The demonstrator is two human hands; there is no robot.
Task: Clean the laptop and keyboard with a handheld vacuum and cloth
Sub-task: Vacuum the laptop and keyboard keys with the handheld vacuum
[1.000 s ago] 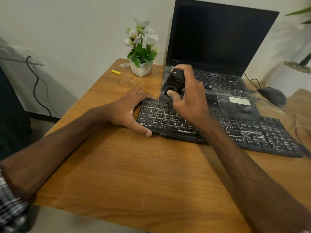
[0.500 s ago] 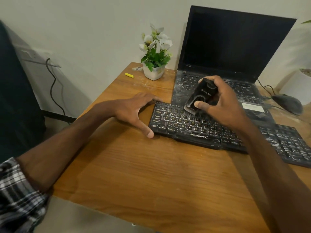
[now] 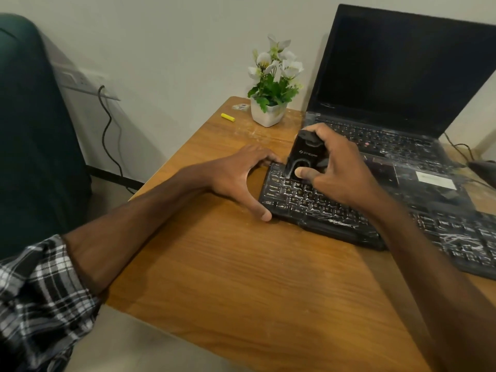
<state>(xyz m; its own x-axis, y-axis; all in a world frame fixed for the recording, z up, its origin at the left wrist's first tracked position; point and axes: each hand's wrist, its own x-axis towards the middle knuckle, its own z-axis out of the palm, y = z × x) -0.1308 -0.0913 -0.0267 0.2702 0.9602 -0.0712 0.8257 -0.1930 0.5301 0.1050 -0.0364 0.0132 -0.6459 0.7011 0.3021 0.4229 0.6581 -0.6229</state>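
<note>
Wooden table [image 3: 241, 277] with keyboard [image 3: 322, 208], laptop [image 3: 402, 108], flower pot [image 3: 268, 115], small yellow stick [image 3: 228, 117]

Looks like a small home office or study corner. Shows a wood-grain surface [image 3: 241, 277] set against a plain pale wall [image 3: 174, 49], carrying an open laptop [image 3: 402, 76] with a dark screen, a separate black keyboard [image 3: 308, 205] just in front of it, and a small white pot of white flowers [image 3: 268, 115]. At left, a socket plate [image 3: 80, 77] with a black cable [image 3: 106, 135] hanging down, near a dark green upholstered seat [image 3: 35, 130].
</note>
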